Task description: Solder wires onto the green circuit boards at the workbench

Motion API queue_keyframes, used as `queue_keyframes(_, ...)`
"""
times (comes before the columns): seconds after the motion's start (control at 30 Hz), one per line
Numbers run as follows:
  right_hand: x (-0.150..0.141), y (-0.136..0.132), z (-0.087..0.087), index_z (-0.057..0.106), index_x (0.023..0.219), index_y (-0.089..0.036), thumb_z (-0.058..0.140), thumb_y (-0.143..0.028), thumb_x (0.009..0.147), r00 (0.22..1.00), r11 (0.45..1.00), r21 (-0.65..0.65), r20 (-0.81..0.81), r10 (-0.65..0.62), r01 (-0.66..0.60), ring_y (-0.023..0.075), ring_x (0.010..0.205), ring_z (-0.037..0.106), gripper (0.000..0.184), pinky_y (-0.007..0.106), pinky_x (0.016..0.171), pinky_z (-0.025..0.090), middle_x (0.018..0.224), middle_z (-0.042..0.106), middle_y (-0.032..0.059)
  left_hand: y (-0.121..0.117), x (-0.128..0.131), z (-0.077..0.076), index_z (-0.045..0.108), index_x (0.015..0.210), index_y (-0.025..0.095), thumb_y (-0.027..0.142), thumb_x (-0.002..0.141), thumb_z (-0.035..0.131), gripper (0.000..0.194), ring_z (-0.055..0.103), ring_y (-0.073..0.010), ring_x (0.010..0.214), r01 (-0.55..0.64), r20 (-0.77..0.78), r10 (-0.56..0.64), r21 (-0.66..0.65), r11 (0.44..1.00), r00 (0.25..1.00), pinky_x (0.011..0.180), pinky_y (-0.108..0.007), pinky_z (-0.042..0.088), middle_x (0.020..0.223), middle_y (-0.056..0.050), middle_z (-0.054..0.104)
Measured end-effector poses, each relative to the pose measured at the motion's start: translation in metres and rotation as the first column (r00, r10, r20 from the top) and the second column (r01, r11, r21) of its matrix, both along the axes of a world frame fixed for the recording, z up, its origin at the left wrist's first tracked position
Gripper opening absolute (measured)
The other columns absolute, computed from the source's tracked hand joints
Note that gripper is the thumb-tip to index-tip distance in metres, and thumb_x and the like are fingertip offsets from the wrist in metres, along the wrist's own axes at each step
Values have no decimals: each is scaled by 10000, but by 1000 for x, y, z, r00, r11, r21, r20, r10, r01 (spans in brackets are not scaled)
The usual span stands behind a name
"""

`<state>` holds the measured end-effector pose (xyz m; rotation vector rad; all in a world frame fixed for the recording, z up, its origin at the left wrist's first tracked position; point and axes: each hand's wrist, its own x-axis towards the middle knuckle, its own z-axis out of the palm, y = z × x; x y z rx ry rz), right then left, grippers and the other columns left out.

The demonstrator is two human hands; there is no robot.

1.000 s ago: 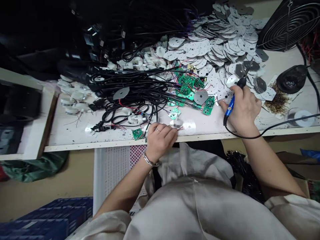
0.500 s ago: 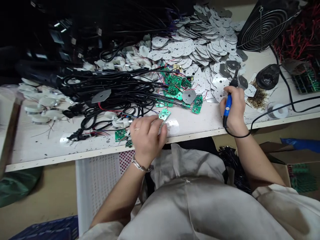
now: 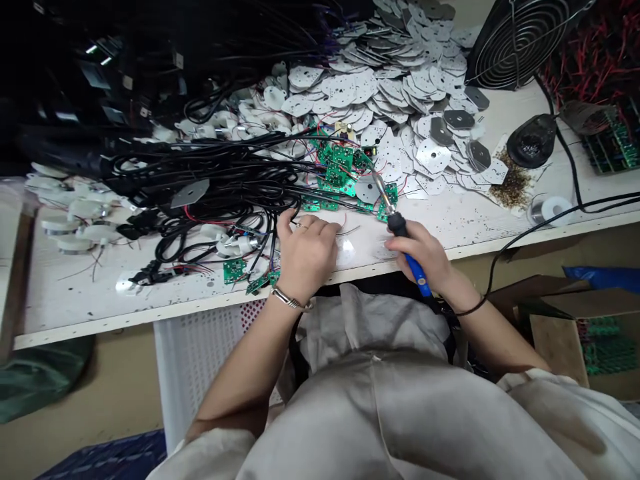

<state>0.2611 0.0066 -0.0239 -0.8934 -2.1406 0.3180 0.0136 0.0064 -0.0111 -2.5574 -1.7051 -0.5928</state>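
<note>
My right hand point(image 3: 427, 257) is closed around the blue handle of a soldering iron point(image 3: 416, 268). The iron's metal tip points up and left, over the pile of green circuit boards point(image 3: 343, 163). My left hand point(image 3: 307, 257) rests low over the bench with its fingers curled down beside the black cables point(image 3: 240, 177). Thin wires point(image 3: 349, 231) stick out past its fingertips; whatever the fingers grip is hidden beneath them. Just left of that wrist, a green board point(image 3: 234, 271) lies near the bench edge.
White and grey plates point(image 3: 360, 87) are heaped at the back. On the right are a fan point(image 3: 520, 47), a black dish point(image 3: 533, 141), a brown-stained pad point(image 3: 513, 183) and a solder spool point(image 3: 553, 210). White round parts point(image 3: 83, 217) lie left. The iron's cord point(image 3: 530, 233) crosses the bench edge.
My right hand has brought the soldering iron left and toward me, away from the plates by the stained pad. My left hand has shifted slightly right, and the board at its fingertips no longer shows.
</note>
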Motion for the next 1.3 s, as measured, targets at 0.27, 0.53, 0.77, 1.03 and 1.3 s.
queue_keyframes(0.27, -23, -17, 4, 505, 1204, -277, 606, -352, 897, 892, 891, -42, 40, -451, 452, 235, 890, 636, 332, 346, 724, 527, 1116, 618, 91, -4, 6, 10, 691, 897, 245, 303, 948, 532, 177, 621, -188, 826, 11, 170, -12, 9, 1000, 985, 1040, -462, 312, 807, -2, 712)
queue_keyframes(0.53, -65, -15, -5, 483, 1310, -198, 489, -495, 946, 824, 858, -42, 306, -477, 512, 266, 917, 616, 470, 373, 755, 514, 1230, 552, 180, -6, 8, 11, 691, 882, 246, 278, 925, 580, 123, 651, -179, 830, -34, 245, 44, -44, 998, 969, 1019, -435, 288, 790, 23, 716)
queue_keyframes(0.77, -32, -14, 7, 423, 1352, -283, 486, -166, 917, 920, 912, -263, 320, -226, 315, 268, 1104, 604, 455, 374, 790, 584, 1414, 400, 135, -10, 3, 24, 679, 879, 237, 291, 936, 548, 153, 654, -179, 856, -40, 272, 73, -125, 991, 960, 1051, -445, 274, 819, 19, 720)
queue_keyframes(1.03, -33, -3, -6, 406, 1346, -305, 491, -108, 899, 993, 958, -283, 93, 66, -37, 233, 1292, 515, 496, 353, 893, 579, 1435, 400, 113, -5, -7, 33, 631, 792, 209, 279, 912, 513, 183, 622, -178, 787, 59, 252, -4, -211, 976, 968, 975, -427, 353, 762, 1, 676)
queue_keyframes(1.3, -29, -21, -2, 500, 1216, -265, 550, -173, 901, 975, 987, -64, -154, -158, 150, 220, 1077, 654, 332, 386, 879, 594, 1096, 651, 85, -7, 2, 17, 598, 853, 206, 279, 944, 508, 148, 640, -197, 930, 124, 225, -92, -132, 983, 970, 1049, -459, 295, 908, -15, 712)
